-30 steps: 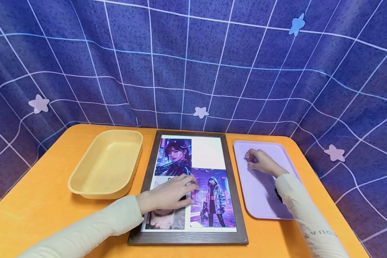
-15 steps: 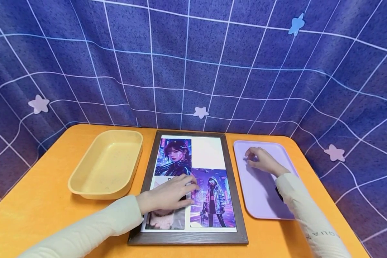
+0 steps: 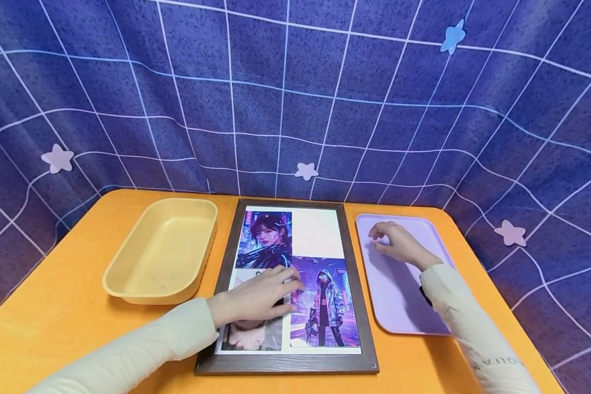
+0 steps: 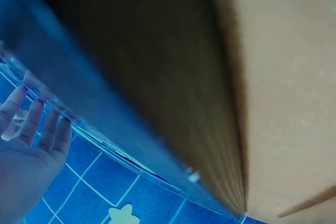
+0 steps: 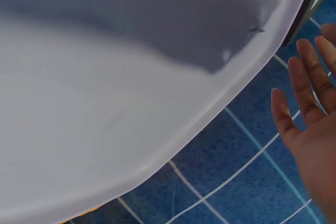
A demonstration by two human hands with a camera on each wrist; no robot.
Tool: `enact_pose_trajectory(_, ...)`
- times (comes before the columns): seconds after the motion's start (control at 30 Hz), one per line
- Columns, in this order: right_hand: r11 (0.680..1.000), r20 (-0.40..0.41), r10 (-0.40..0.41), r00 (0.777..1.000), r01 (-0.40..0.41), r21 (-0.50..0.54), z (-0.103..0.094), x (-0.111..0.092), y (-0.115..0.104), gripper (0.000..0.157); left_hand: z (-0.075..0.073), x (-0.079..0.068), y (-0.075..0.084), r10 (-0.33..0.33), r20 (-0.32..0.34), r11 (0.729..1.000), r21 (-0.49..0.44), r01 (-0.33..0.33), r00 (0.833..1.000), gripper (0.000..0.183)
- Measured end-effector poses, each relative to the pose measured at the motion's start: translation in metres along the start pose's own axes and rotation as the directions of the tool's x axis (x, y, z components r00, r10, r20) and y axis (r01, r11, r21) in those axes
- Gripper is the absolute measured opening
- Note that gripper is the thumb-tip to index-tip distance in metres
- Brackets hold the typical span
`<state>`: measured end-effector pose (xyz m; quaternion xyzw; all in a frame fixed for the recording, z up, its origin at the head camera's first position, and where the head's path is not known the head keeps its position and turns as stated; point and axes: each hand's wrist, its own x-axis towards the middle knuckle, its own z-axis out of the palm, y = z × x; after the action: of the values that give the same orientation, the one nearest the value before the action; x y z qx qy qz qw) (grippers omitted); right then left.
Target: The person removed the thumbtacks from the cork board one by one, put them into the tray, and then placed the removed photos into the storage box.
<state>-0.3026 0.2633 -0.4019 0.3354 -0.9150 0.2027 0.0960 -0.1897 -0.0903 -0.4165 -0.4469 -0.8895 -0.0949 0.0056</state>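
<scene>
Right hand [image 3: 398, 244], thumb and fingers parted in a loose curve, over the purple tray [image 3: 396, 314], contact hard to judge! Left hand [image 3: 258, 294], fingers spread, across pictures [image 3: 327, 306] inside the dark frame [image 3: 285, 363]; yellow basin [image 3: 162, 257] left of it.

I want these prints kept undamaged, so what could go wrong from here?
The left grip lies over the lower-left print and reaches the edge of the lower-right print, so a sideways drag might shift either one; I can't tell whether they are fixed. It also hides much of the lower-left print, so a crease there could go unnoticed. The right grip is over the purple tray, beside the frame; a quick leftward sweep might bump the frame.
</scene>
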Motion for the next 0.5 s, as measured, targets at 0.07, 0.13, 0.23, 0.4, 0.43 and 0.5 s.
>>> enact_pose_trajectory(0.07, 1.000, -0.004, -0.021, 1.000, 0.021, -0.005, 0.000, 0.001, -0.005, 0.016, 0.000, 0.000, 0.000, -0.002, 0.001, 1.000, -0.001, 0.002, 1.000, 0.039)
enact_pose_trajectory(0.13, 0.999, -0.001, -0.036, 0.999, 0.036, -0.009, 0.001, 0.003, -0.009, 0.016, 0.000, 0.000, 0.000, -0.006, 0.005, 1.000, -0.004, 0.006, 1.000, 0.039)
enact_pose_trajectory(0.23, 0.999, 0.020, -0.044, 0.999, 0.044, -0.007, 0.001, 0.006, -0.017, 0.016, 0.000, 0.000, 0.000, -0.010, 0.007, 1.000, -0.005, 0.010, 1.000, 0.039)
enact_pose_trajectory(0.4, 0.999, 0.038, -0.044, 0.998, 0.045, -0.012, 0.004, 0.008, -0.028, 0.015, 0.000, 0.000, 0.000, -0.006, 0.001, 1.000, -0.002, 0.006, 1.000, 0.039)
enact_pose_trajectory(0.43, 0.999, 0.038, -0.047, 0.998, 0.048, -0.016, 0.005, 0.008, -0.030, 0.015, 0.001, 0.000, 0.000, -0.003, -0.001, 1.000, 0.000, 0.003, 1.000, 0.039)
enact_pose_trajectory(0.5, 0.998, 0.043, -0.054, 0.998, 0.055, -0.023, 0.007, 0.009, -0.036, 0.016, 0.001, 0.000, -0.001, 0.001, -0.006, 1.000, 0.003, -0.001, 1.000, 0.039)
